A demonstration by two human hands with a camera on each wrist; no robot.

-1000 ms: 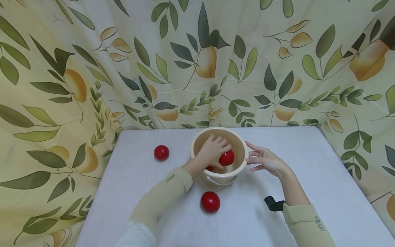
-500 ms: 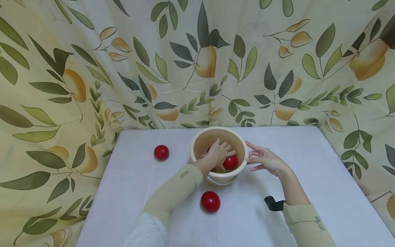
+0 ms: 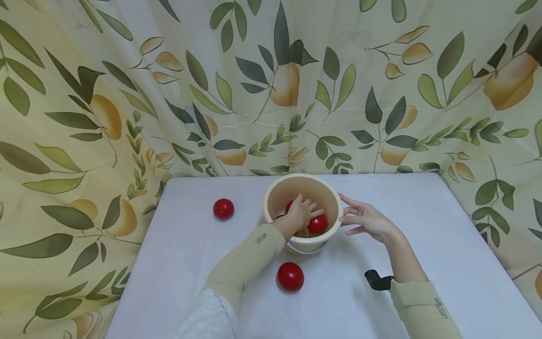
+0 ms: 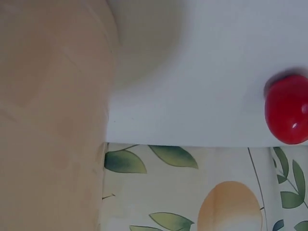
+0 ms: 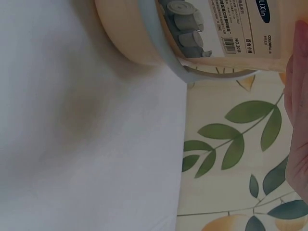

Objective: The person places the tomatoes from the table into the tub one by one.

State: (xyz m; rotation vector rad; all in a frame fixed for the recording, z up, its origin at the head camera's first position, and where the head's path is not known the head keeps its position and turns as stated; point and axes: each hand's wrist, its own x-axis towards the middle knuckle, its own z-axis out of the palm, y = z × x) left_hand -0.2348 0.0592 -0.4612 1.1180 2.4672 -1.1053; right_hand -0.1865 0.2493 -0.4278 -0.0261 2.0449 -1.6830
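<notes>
A cream bucket (image 3: pixel 313 242) stands on the table with its mouth up. My left hand (image 3: pixel 299 213) reaches down inside, its fingers extended beside and partly over a glossy red ball (image 3: pixel 317 224). Parts of other red balls show near the back of this hand, mostly hidden by it. My right hand (image 3: pixel 367 220) is at the bucket's right side, fingers spread and loosely straight, fingertips at the rim. The right wrist view shows this hand (image 5: pixel 299 120) beside the bucket's printed label (image 5: pixel 250 29).
One red ball (image 3: pixel 223 209) lies left of the bucket, another red ball (image 3: pixel 290 277) in front of it. The bucket's pale handle (image 3: pixel 302 252) hangs down at the front. A white cloth (image 3: pixel 190 263) covers the table; a leaf-patterned curtain (image 3: pixel 271 94) hangs behind.
My left hand moves rightward and deeper into the bucket with the red ball, then its fingers loosen from it. The right hand stays at the rim.
</notes>
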